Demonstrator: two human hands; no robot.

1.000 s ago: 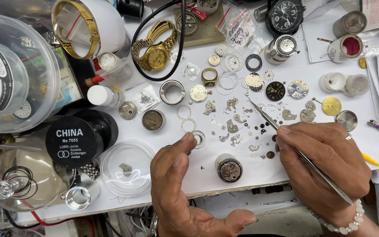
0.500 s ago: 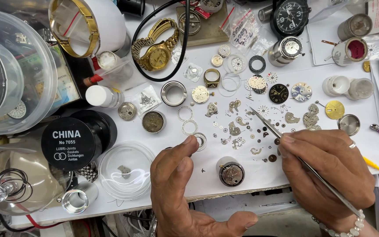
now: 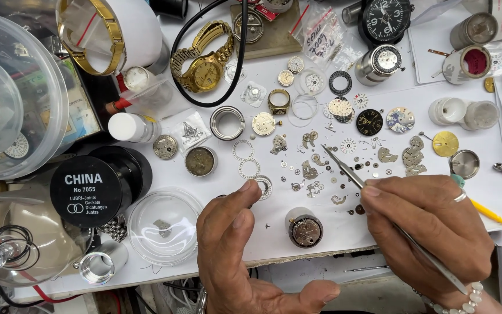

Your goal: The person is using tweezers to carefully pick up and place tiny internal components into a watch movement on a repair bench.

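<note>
Right hand (image 3: 431, 232) is clamped on steel tweezers (image 3: 373, 195) in a pen-like pinch, shaft running back over the wrist, tips aimed up-left into the scatter of small watch parts (image 3: 321, 168) on the white desk (image 3: 495, 192). That slant gives fine tip control over tiny pieces; the tips look empty, though too small to be sure.

Left hand (image 3: 233, 256) is empty, fingers loosely apart, index and thumb tips resting near a toothed ring (image 3: 263, 186), palm edge off the desk front. It looks placed to steady the work.

The watch movement on a round holder (image 3: 304, 228) stands between both hands, touching neither, just below the loose parts and within easy reach.

Parts are spread flat in a single layer, likely so each one can be picked separately.

Counts:
- tweezers: 1
- movement on holder: 1
- black dials: 1 (image 3: 369, 121)
- gold wristwatch (image 3: 204, 64): 1
- black-faced watch (image 3: 386, 18): 1, top edge
- clear dish (image 3: 164, 224): 1, left of the left hand
- black round tin (image 3: 85, 192): 1
- thin toothed rings near the left fingertips: 3
- gears and bridges: too many and too small to count
</note>
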